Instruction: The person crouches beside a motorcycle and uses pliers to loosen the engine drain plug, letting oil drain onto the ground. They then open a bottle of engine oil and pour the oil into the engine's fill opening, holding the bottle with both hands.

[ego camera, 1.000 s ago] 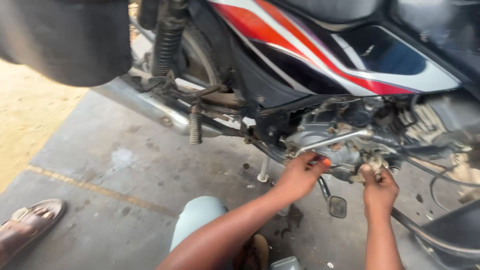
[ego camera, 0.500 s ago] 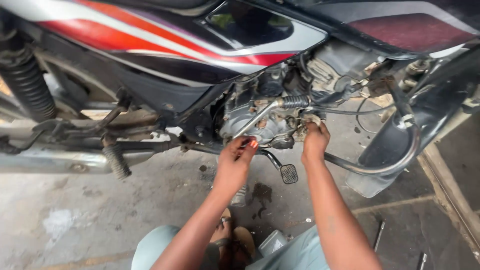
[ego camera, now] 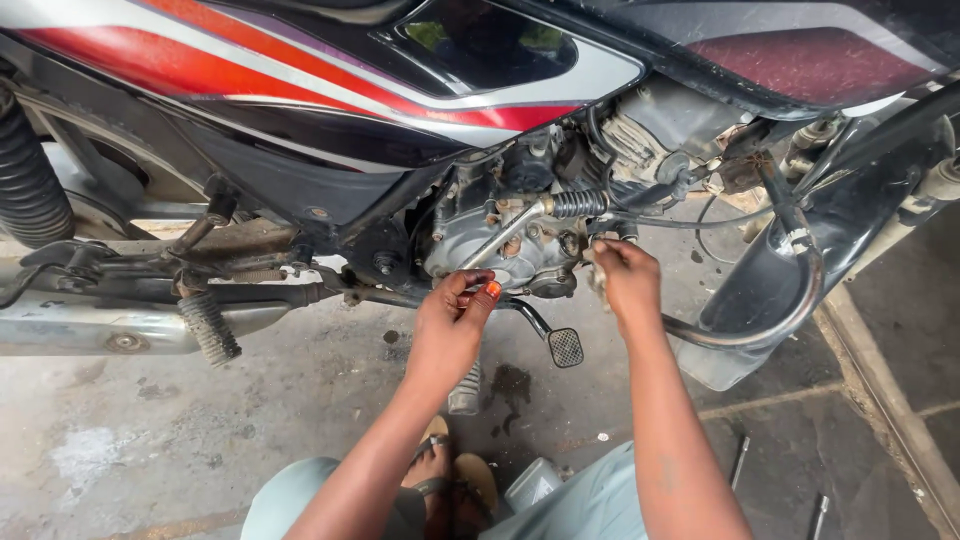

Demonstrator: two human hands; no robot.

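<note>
— What have you got hold of there?

— My left hand (ego camera: 450, 325) pinches something small at the lower edge of the engine case (ego camera: 500, 245), thumb and fingers closed on it; too small to say what. My right hand (ego camera: 628, 280) is closed on a small metal part (ego camera: 597, 272) just right of the case, fingers curled round it.

— How does that handle?

— I'd judge it light, hard and stiff, and probably greasy, given the dark stain on the floor (ego camera: 300, 400) below. So I take it by the fingertips, close to the case, where it can't slip.

— And the engine itself?

— Heavy, fixed in the frame, nothing to lift. It sits low in the middle, under the black, red and white tank panel (ego camera: 330, 90).

— What's around it?

— The brake pedal (ego camera: 565, 347) is just below my hands, between them. A coiled spring (ego camera: 578, 203) is right above. Left is the footrest (ego camera: 210, 328) and the exhaust (ego camera: 90, 325). Near me, on the floor, a small grey can (ego camera: 532, 484) and two metal tools (ego camera: 738, 460) to the right.
</note>
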